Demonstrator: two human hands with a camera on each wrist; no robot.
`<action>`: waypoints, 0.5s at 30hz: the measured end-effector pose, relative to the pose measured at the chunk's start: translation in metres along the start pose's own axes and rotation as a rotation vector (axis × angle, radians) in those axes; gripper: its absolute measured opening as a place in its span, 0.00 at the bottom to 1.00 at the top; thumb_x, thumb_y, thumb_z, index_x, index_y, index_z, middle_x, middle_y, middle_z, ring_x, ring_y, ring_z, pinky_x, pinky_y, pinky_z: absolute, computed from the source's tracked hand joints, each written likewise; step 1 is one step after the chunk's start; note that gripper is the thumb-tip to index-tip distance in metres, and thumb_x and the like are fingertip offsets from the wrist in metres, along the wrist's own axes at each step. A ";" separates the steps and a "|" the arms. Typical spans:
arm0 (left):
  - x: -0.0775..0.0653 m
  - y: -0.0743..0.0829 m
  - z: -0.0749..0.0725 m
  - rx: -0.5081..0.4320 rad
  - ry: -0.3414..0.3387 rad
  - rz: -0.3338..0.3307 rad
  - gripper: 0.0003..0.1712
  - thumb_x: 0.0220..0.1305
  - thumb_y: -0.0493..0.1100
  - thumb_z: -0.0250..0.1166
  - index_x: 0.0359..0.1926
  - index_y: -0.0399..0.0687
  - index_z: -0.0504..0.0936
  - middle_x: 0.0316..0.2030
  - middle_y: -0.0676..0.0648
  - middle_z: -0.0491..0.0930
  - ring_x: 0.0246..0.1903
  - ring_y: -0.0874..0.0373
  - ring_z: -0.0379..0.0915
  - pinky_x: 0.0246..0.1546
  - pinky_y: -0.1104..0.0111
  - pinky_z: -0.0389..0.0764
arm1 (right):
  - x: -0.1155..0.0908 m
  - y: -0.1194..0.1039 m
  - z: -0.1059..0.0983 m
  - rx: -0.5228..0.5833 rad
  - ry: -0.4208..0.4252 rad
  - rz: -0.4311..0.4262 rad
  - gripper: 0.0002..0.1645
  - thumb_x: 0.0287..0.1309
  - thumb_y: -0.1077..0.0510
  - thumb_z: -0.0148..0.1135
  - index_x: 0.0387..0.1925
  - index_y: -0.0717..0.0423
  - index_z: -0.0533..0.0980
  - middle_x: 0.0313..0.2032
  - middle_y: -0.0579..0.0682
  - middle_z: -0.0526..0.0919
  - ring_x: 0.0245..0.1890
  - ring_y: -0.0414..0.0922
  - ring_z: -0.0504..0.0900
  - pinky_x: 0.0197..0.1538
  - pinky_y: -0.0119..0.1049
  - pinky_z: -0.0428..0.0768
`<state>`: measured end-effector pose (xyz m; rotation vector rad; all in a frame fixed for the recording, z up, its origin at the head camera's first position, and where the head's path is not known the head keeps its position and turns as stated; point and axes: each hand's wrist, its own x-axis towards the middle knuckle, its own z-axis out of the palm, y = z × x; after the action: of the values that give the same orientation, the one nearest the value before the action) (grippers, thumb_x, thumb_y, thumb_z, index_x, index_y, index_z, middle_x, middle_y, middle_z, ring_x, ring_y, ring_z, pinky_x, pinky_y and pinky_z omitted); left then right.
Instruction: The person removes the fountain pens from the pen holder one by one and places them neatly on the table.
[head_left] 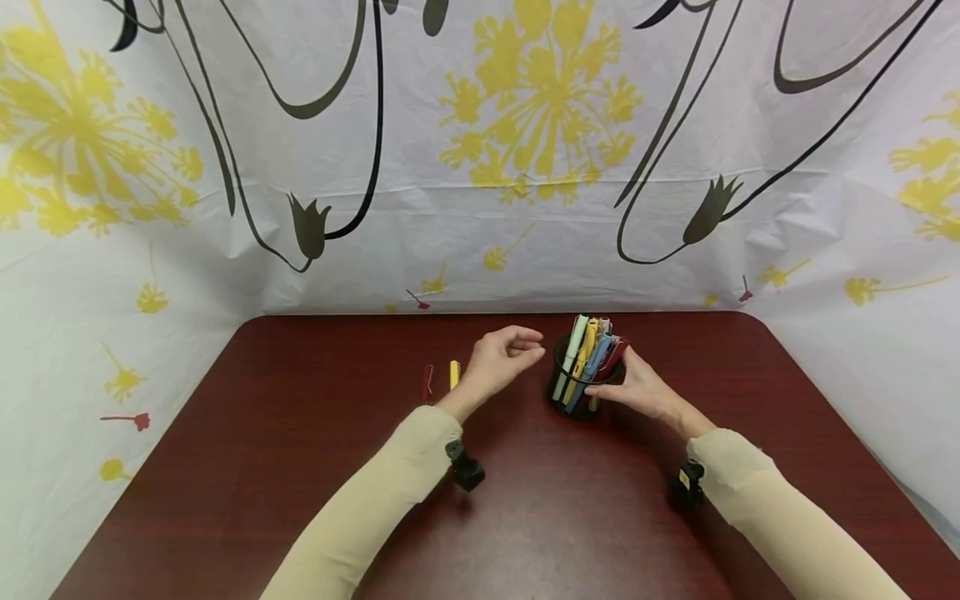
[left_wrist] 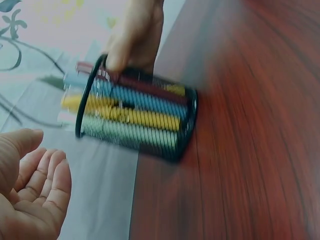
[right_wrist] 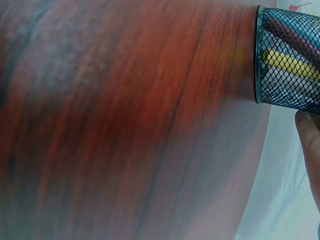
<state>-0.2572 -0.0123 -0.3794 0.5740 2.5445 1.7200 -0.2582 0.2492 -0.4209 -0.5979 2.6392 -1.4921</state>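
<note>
A black mesh pen holder (head_left: 557,393) stands near the far side of the table, filled with several pens. Among them are a mint pen (head_left: 573,348), a yellow pen (head_left: 585,354), a blue pen (head_left: 597,358) and a dark red pen (head_left: 616,353). My right hand (head_left: 643,387) grips the holder from its right side, thumb near the front; the other fingers are mostly hidden behind it. To the left of the rim, my left hand (head_left: 501,358) hovers with loosely bent fingers and nothing in them. In the left wrist view its palm (left_wrist: 35,200) faces the holder's top.
Beyond my left wrist lie a red pen (head_left: 427,383) and a yellow pen (head_left: 454,374), partly covered by the forearm. The dark reddish wooden table (head_left: 570,517) ends at a hanging white cloth (head_left: 420,250) with flower prints behind it.
</note>
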 end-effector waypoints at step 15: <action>0.019 0.030 0.054 0.049 0.046 0.094 0.17 0.60 0.44 0.66 0.49 0.46 0.80 0.42 0.49 0.83 0.38 0.62 0.80 0.35 0.79 0.77 | -0.002 0.001 0.001 0.058 -0.001 -0.038 0.48 0.48 0.60 0.72 0.66 0.58 0.55 0.59 0.59 0.69 0.48 0.29 0.73 0.48 0.21 0.73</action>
<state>-0.2545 0.0515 -0.3703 0.6750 2.6379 1.7232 -0.2568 0.2494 -0.4220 -0.6476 2.5872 -1.5723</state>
